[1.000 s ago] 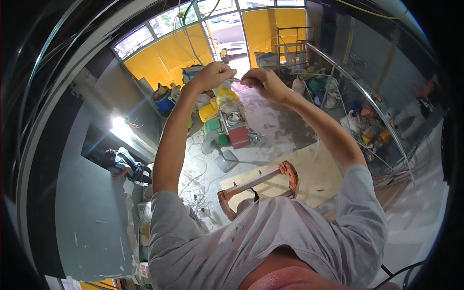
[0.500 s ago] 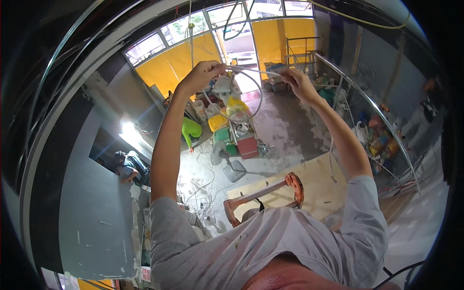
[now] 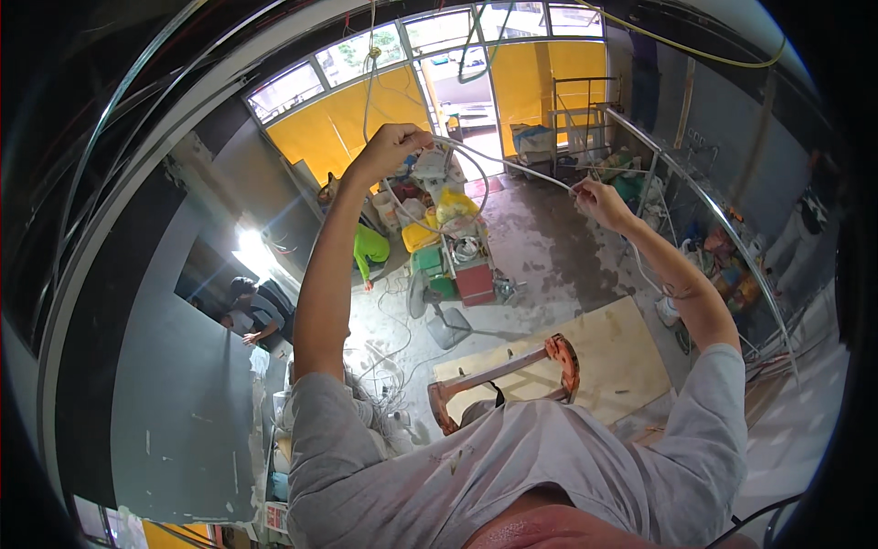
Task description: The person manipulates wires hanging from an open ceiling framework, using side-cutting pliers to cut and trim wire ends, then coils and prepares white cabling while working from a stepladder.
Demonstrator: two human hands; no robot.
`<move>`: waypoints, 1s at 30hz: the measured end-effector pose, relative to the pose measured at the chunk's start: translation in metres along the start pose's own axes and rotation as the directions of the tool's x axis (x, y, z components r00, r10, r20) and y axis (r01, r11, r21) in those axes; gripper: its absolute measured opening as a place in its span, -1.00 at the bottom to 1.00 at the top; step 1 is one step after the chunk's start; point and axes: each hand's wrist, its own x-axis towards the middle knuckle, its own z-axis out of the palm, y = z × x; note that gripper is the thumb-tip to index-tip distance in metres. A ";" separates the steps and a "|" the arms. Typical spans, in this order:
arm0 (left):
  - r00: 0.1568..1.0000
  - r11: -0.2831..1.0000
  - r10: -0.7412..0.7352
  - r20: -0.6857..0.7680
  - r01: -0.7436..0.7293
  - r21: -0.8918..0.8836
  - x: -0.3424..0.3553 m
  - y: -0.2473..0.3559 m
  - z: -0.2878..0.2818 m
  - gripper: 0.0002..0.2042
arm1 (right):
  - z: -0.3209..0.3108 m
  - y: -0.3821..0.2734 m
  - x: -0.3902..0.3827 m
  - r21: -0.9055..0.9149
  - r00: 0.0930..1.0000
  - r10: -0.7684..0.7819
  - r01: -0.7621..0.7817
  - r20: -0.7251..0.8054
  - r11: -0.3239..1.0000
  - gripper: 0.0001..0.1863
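Raised at the upper middle, my left hand (image 3: 395,151) is closed on a pale grey cable (image 3: 523,168). From its fingers a round loop of the cable hangs down to the right. Lower and to the right, my right hand (image 3: 602,203) pinches the same cable between thumb and fingers. The stretch between my hands slopes down to the right and sags a little. Beyond my right hand, the cable's free end dangles near my right forearm. Below my chest shows the orange top of a stepladder (image 3: 503,366).
A person in a lime green top (image 3: 370,245) bends beside piled buckets and bags. At left another person (image 3: 263,316) leans near a grey panel (image 3: 178,366). A plywood sheet (image 3: 613,352), a fan (image 3: 446,327) and loose wires lie below. Metal scaffolding (image 3: 704,192) stands at right.
My right hand has moved right and down, away from my left hand, drawing out a longer stretch of cable. The hanging loop has shifted slightly. The person at left has straightened somewhat.
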 end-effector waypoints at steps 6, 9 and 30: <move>0.999 0.998 -0.027 -0.037 0.025 -0.051 0.001 0.009 -0.003 -0.75 | -0.018 0.005 -0.004 0.379 0.966 -0.019 -0.083 0.258 0.922 -0.64; 0.998 0.999 0.042 -0.050 -0.042 -0.016 0.000 0.013 -0.015 -0.75 | -0.079 -0.015 -0.008 0.590 0.913 0.086 -0.327 0.399 0.738 -0.52; 0.930 0.943 0.201 -0.308 -0.268 -0.195 0.036 0.064 -0.013 -0.77 | -0.063 0.111 -0.125 0.338 0.549 0.445 -0.290 -0.708 0.895 -0.70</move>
